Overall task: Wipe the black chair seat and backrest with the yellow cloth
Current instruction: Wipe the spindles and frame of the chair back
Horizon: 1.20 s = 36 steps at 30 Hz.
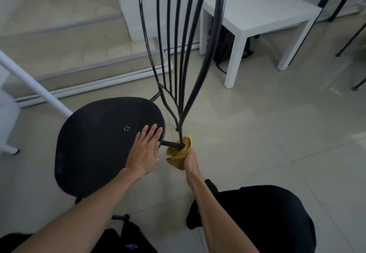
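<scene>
Black chair seat [103, 145] standing on the tiled floor [277, 124], left of centre. Backrest [178, 34] of thin dark rods rising from a single stem at the seat's right edge. Yellow cloth [178, 152] bunching around that stem, just where the rods are converging. Right hand [191, 162] gripping the cloth from the near side. Left hand [145, 150] lying flat on the seat's right part, fingers straight and close together. White side table [257, 10] standing well beyond the backrest, a dark bag [227, 52] lying under it.
</scene>
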### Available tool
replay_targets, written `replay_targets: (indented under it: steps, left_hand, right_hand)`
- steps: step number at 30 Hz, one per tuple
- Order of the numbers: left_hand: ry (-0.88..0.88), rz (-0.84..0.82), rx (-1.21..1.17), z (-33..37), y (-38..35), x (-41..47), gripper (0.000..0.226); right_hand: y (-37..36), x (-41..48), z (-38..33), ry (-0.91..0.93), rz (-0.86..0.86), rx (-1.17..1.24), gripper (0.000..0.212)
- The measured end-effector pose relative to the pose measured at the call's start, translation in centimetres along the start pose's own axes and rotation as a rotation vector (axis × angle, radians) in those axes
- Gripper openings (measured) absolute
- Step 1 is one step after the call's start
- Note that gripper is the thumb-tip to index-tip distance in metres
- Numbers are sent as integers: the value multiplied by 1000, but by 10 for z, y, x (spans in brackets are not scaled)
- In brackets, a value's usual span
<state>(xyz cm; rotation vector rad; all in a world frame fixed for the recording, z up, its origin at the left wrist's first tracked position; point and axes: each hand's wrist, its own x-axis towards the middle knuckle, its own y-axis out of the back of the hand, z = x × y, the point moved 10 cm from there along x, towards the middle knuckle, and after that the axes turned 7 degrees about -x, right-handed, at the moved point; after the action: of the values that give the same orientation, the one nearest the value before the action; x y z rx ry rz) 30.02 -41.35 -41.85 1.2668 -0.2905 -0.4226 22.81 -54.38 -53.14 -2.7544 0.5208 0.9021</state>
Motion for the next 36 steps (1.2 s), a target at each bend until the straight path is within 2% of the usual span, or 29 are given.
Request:
replay_targets:
  steps: [2,6,9,12,15,19,22,24,26,28,31,34,36]
  left_hand:
    - [9,-6,4,1,0,0,50]
    - [13,1,-8,1,3,-2,52]
    - [1,8,-4,2,3,-1,53]
    - [13,-7,0,2,0,2,53]
    - [4,-16,8,0,-1,-1,52]
    - [-13,-35,2,0,-3,1,51]
    - [-16,-25,-7,-5,-1,3,51]
    - [-11,-20,1,-4,-3,1,51]
    - [-9,-22,-5,-4,-3,1,51]
    - [-3,-28,2,-5,-3,1,53]
    - [-2,-21,11,-3,-2,-1,61]
    - [4,-12,25,-3,-1,-2,61]
    - [6,-15,31,-2,-1,-1,60]
  right_hand:
    - [-2,-8,-14,-6,12,13,86]
    - [-2,-36,-61,113,55,32,53]
    - [-1,-40,-71,235,17,14,44]
    - [7,-37,-69,297,52,32,40]
    - [8,-26,-48,198,58,-52,41]
    - [30,-6,-15,-42,84,-215,34]
    - [47,-7,-16,-110,163,-83,34]
    - [65,-10,-9,-150,255,164,36]
    - [68,-9,-6,-166,263,358,43]
    - [65,-7,-4,-171,236,454,50]
    - [65,-7,-3,-188,223,441,55]
    - [76,-13,-5,-216,325,283,47]
    - [75,-13,-10,-207,373,268,43]
